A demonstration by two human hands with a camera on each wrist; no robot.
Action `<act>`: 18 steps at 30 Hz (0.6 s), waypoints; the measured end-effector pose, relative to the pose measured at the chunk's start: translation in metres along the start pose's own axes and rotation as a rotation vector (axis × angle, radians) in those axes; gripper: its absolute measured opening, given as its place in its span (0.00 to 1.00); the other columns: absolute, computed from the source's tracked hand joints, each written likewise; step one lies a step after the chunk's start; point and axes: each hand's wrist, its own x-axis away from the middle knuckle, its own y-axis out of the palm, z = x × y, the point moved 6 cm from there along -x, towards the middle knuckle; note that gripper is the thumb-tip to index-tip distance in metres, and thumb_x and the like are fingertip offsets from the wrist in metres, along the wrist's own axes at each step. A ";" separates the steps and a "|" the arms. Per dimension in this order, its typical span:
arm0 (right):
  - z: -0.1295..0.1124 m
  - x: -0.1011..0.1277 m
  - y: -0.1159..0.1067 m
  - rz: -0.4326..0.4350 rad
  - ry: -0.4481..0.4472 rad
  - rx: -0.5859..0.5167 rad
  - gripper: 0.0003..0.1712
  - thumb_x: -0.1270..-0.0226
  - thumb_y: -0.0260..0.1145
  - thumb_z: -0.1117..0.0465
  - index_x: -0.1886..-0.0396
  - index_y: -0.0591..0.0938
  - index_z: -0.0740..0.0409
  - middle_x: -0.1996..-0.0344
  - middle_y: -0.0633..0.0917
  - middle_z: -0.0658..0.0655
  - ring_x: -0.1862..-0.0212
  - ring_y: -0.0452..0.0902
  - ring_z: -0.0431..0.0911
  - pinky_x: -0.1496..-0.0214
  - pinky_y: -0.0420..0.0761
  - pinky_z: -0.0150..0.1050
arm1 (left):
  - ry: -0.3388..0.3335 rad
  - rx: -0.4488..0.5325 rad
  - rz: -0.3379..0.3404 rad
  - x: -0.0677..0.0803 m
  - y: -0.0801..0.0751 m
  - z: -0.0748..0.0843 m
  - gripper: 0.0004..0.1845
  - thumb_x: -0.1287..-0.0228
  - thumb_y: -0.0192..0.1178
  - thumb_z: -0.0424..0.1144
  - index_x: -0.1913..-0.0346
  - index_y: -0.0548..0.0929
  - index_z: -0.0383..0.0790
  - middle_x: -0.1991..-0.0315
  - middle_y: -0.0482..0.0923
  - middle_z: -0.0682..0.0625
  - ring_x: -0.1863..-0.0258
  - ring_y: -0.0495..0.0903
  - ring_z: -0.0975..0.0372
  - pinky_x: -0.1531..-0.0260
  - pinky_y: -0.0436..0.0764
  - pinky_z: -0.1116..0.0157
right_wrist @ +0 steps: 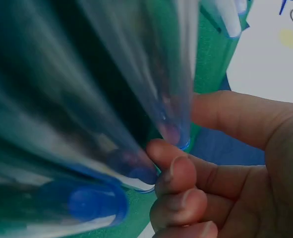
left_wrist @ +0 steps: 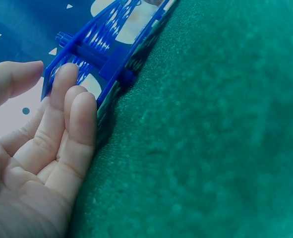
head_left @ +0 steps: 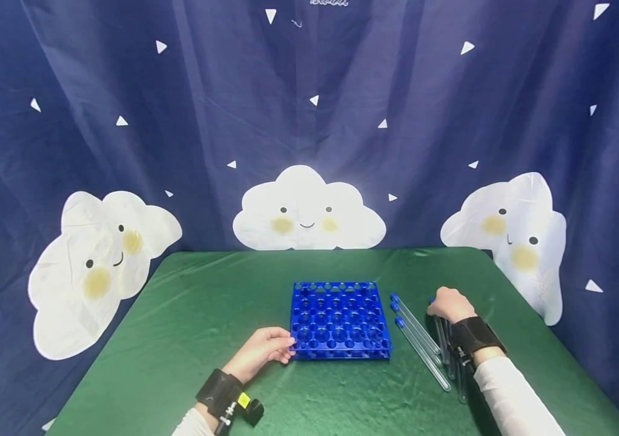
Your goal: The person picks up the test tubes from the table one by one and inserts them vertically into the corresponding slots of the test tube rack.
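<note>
the blue test tube rack (head_left: 338,321) sits mid-table on the green tablecloth (head_left: 189,315), its wells showing no tubes. the left hand (head_left: 261,351) rests flat beside the rack's near left corner, fingers (left_wrist: 69,106) straight and touching its side wall. right of the rack lie clear test tubes (head_left: 418,339) with blue caps, side by side. the right hand (head_left: 449,304) hovers over the tubes' capped ends, fingers (right_wrist: 178,173) curled against one tube; whether it actually grips the tube i cannot tell.
</note>
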 end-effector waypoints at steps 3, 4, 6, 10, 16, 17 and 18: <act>0.000 0.001 -0.002 -0.001 -0.026 -0.033 0.15 0.46 0.63 0.60 0.80 0.65 0.54 0.81 0.64 0.51 0.77 0.65 0.47 0.75 0.65 0.40 | 0.001 -0.002 -0.001 0.000 0.000 0.000 0.12 0.34 0.61 0.37 0.56 0.78 0.30 0.69 0.84 0.51 0.70 0.82 0.64 0.67 0.85 0.69; -0.001 0.002 -0.003 0.004 -0.038 -0.045 0.15 0.46 0.63 0.60 0.80 0.65 0.54 0.81 0.63 0.51 0.78 0.64 0.46 0.75 0.65 0.39 | 0.001 -0.002 -0.001 0.000 0.000 -0.001 0.12 0.35 0.62 0.37 0.56 0.78 0.30 0.69 0.84 0.51 0.70 0.82 0.64 0.67 0.85 0.69; -0.004 0.005 -0.006 0.006 -0.054 -0.069 0.15 0.45 0.64 0.59 0.82 0.66 0.55 0.84 0.65 0.50 0.81 0.65 0.45 0.77 0.66 0.38 | 0.000 -0.002 0.000 0.000 0.000 -0.001 0.12 0.35 0.62 0.38 0.56 0.78 0.30 0.69 0.84 0.51 0.70 0.82 0.64 0.67 0.85 0.69; -0.008 0.011 -0.013 0.010 -0.051 -0.145 0.19 0.41 0.64 0.59 0.87 0.68 0.54 0.90 0.67 0.48 0.85 0.66 0.41 0.80 0.70 0.35 | 0.001 -0.002 0.002 0.000 0.000 -0.001 0.13 0.35 0.62 0.38 0.56 0.78 0.30 0.69 0.84 0.51 0.70 0.82 0.64 0.67 0.85 0.69; -0.011 0.020 -0.020 0.018 -0.037 -0.305 0.14 0.36 0.63 0.60 0.78 0.77 0.65 0.84 0.78 0.54 0.79 0.80 0.44 0.74 0.85 0.39 | 0.002 0.001 0.001 -0.002 -0.001 -0.001 0.14 0.35 0.62 0.38 0.55 0.78 0.29 0.68 0.84 0.51 0.70 0.82 0.64 0.67 0.85 0.69; -0.011 0.022 -0.020 0.015 -0.040 -0.332 0.14 0.35 0.63 0.61 0.75 0.77 0.67 0.82 0.79 0.56 0.78 0.81 0.44 0.73 0.86 0.40 | 0.002 0.000 0.001 -0.002 -0.001 -0.002 0.14 0.35 0.62 0.38 0.55 0.78 0.28 0.68 0.84 0.50 0.70 0.82 0.64 0.67 0.85 0.69; -0.011 0.023 -0.020 0.009 -0.046 -0.359 0.14 0.34 0.63 0.61 0.72 0.77 0.69 0.81 0.80 0.57 0.77 0.82 0.44 0.71 0.86 0.41 | 0.003 0.000 0.001 -0.002 -0.001 -0.002 0.15 0.36 0.63 0.38 0.55 0.78 0.28 0.68 0.84 0.50 0.70 0.82 0.63 0.67 0.85 0.69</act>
